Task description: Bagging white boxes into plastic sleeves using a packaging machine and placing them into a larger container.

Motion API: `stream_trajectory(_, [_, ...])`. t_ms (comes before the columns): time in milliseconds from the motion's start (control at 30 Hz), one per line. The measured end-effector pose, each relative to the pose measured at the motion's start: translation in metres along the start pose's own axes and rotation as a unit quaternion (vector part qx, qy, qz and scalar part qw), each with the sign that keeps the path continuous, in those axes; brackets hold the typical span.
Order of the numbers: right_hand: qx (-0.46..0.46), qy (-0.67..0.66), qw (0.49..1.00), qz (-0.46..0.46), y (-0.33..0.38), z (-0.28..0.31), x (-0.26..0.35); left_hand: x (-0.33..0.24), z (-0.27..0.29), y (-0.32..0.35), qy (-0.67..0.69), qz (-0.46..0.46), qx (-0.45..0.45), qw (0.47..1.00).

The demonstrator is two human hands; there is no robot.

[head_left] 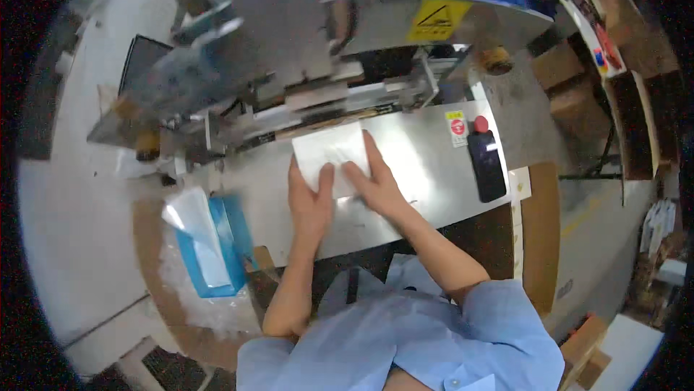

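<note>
A shiny metal tabletop (pixel 426 149) spans the centre of the frame, with a grey machine (pixel 275 22) above it and pale floor (pixel 90 196) at left. At lower left, an open blue box (pixel 233 224) holds white sheets (pixel 206 250). Mid-frame, before the machine, the left hand (pixel 311 203) and right hand (pixel 376 187) together hold a flat white piece (pixel 329 146) by its sides, thumbs on top.

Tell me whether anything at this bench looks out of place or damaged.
White material in the blue box at the left juts out past its rim at a slant, looking untidy. The held white piece shows no clear damage, though blur hides detail.
</note>
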State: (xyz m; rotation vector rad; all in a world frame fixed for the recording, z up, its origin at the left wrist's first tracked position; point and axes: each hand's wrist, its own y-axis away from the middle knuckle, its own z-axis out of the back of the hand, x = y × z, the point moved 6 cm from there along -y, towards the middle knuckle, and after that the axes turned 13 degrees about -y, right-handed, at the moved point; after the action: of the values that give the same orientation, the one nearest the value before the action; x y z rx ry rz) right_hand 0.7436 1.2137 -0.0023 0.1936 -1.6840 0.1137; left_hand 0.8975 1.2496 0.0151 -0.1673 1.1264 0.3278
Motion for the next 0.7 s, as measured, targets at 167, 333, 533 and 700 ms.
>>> stream_trajectory(167, [0.056,-0.167,0.984,-0.011,0.052,-0.007,0.016,0.018,0.019,0.055,0.014,-0.066,-0.047,0.997])
stream_trajectory(333, [0.009,-0.058,0.996,0.061,0.131,0.012,0.026,0.007,0.026,0.128,0.117,-0.131,0.018,0.984])
stream_trajectory(533, [0.05,0.379,0.811,0.443,0.245,0.007,0.089,-0.016,0.003,0.19,0.48,0.095,0.209,0.847])
stream_trajectory(700, [0.146,0.322,0.844,0.404,0.3,0.034,0.111,-0.029,-0.022,0.197,0.391,0.037,0.24,0.888])
